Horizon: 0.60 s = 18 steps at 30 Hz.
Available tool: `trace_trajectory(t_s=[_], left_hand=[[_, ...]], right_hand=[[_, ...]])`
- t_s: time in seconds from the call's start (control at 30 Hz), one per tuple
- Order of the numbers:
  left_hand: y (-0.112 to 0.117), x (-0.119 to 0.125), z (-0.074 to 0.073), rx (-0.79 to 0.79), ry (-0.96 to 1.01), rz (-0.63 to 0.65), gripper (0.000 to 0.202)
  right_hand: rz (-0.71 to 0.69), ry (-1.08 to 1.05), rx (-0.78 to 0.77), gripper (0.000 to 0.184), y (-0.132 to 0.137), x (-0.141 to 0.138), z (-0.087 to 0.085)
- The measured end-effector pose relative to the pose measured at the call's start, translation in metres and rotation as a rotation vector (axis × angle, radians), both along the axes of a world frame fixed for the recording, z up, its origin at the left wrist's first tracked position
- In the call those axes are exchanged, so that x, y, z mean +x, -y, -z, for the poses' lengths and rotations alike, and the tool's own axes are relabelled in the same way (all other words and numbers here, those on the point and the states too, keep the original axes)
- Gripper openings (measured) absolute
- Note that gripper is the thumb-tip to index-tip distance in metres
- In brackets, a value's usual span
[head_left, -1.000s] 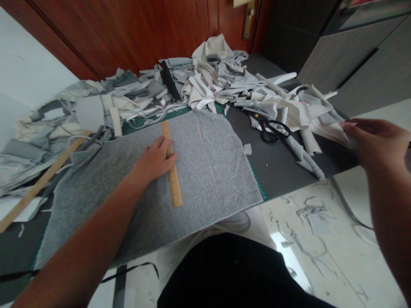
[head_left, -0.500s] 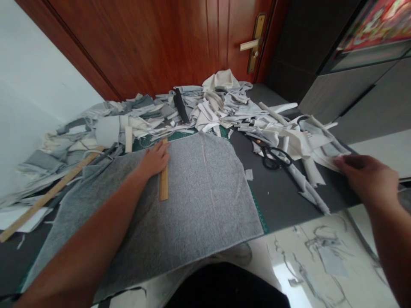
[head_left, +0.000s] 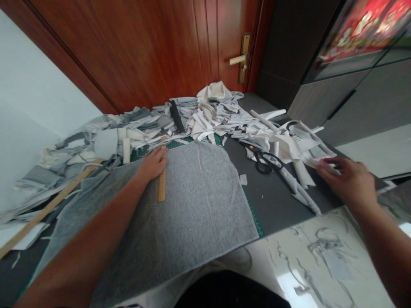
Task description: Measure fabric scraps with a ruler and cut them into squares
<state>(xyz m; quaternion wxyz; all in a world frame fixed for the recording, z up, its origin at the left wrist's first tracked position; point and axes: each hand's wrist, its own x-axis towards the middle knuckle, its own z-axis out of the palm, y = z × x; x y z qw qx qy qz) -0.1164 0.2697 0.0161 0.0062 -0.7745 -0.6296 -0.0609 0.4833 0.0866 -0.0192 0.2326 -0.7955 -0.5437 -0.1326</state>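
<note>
A grey woven cloth (head_left: 189, 205) lies flat over a green cutting mat (head_left: 255, 214), with a faint pink line running down it. My left hand (head_left: 154, 163) is laid flat on a short wooden ruler (head_left: 162, 188), fingers stretched toward its far end. Over at the table's right edge, my right hand (head_left: 348, 179) has its fingers curled together beside pale fabric scraps (head_left: 285, 145). Something small and whitish shows at its fingertips; I cannot make out what it is. Black-handled scissors (head_left: 269, 162) lie between the cloth and my right hand.
Heaped cloth offcuts (head_left: 205, 115) line the back of the dark table (head_left: 272, 209), against a wooden door (head_left: 144, 51). A long wooden stick (head_left: 51, 205) rests at the left. Threads and scraps (head_left: 334, 256) litter the floor at the lower right.
The view has shifted slightly. My right hand has moved inward to the left, closer to the pale scraps, with its fingers curled. My left hand stays on the ruler.
</note>
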Motion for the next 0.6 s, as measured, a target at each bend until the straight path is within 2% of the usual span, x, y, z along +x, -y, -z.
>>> trace_trajectory(t_s=[0.1, 0.2, 0.27, 0.33, 0.4, 0.5, 0.6], left_hand=[[0.013, 0.005, -0.011, 0.13, 0.091, 0.059, 0.052], [0.046, 0.018, -0.025, 0.215, 0.168, 0.125, 0.043], [0.08, 0.032, -0.034, 0.195, 0.188, 0.155, 0.037], [0.121, 0.049, -0.04, 0.118, 0.241, 0.171, 0.034], [0.162, 0.065, -0.043, 0.045, 0.322, 0.16, 0.032], [0.215, 0.083, -0.045, -0.02, 0.397, 0.154, 0.03], [0.246, 0.091, -0.048, -0.005, 0.452, 0.157, 0.028]], right_hand=[[-0.121, 0.062, -0.011, 0.051, 0.005, -0.002, 0.004], [-0.135, 0.063, 0.102, 0.051, 0.011, -0.017, 0.002], [-0.224, -0.033, 0.076, 0.047, 0.014, -0.036, -0.001], [-0.379, -0.121, -0.044, 0.045, 0.015, -0.062, -0.004], [-0.49, -0.091, -0.135, 0.048, 0.012, -0.087, -0.006], [-0.464, 0.096, -0.132, 0.051, 0.001, -0.119, -0.015], [-0.379, 0.162, -0.205, 0.055, -0.015, -0.142, -0.03]])
